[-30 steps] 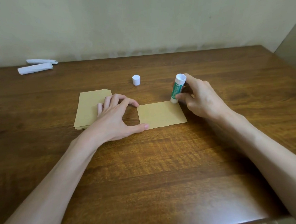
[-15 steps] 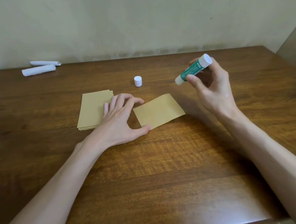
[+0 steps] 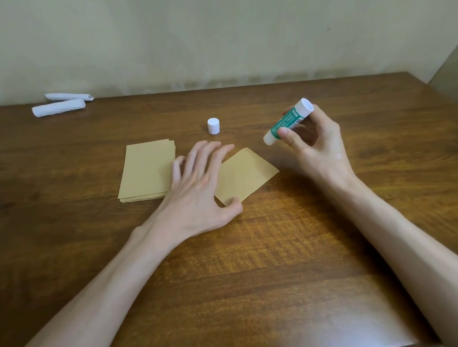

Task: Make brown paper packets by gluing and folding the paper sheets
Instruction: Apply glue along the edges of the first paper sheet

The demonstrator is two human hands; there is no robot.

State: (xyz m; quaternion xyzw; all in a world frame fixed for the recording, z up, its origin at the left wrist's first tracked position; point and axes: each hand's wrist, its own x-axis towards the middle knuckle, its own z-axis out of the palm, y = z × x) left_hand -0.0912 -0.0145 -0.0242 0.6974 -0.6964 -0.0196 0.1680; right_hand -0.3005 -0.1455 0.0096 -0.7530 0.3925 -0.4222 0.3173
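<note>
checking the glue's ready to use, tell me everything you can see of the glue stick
The glue stick is a slim plastic-looking tube, green label between white ends. The right hand grips it in the air, tilted, lower end aimed toward the single brown sheet without touching it. Its white cap stands apart on the table.

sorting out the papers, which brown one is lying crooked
The single sheet, right of the stack. It lies at an angle, its near corner under the left hand's thumb; the stack sits roughly square.
</note>
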